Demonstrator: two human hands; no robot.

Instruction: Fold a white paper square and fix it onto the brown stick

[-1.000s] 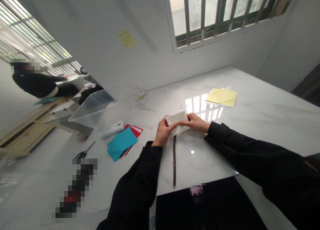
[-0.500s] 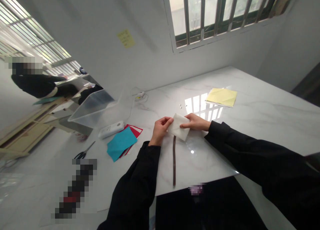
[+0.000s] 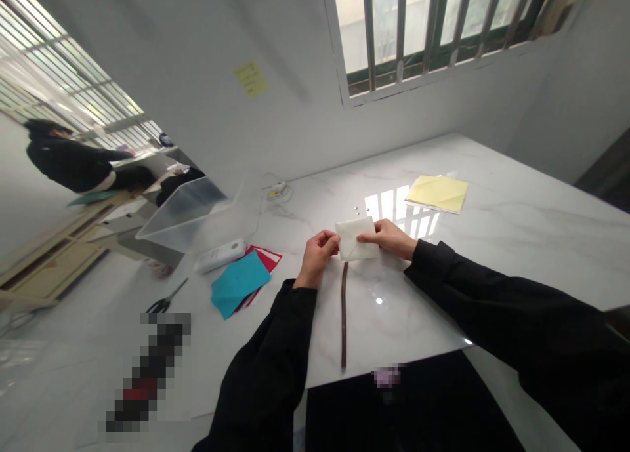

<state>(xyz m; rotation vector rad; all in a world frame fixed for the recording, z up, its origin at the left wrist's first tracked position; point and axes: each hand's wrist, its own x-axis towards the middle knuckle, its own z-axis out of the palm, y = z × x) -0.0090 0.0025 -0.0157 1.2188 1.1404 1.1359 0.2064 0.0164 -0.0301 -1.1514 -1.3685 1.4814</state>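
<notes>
Between my two hands is a small cream envelope, held level above the table, with the lines of its flap facing me. My left hand pinches its left edge between thumb and fingertips. At the opposite side, my right hand grips it, the thumb lying on the front and the fingers behind. Below the envelope a thin dark brown stick lies on the tabletop, pointing towards me; its far end meets the envelope's lower edge in view. Several tiny shiny beads rest just beyond.
Blue felt-like sheets overlap red ones on the left, by a white power strip and scissors. A clear plastic bin stands behind. Yellow sheets lie at the back right. Another person sits far left.
The envelope has turned in my hands from a tilted position to nearly level. Both hands stay at about the same place, and the stick has not moved.
</notes>
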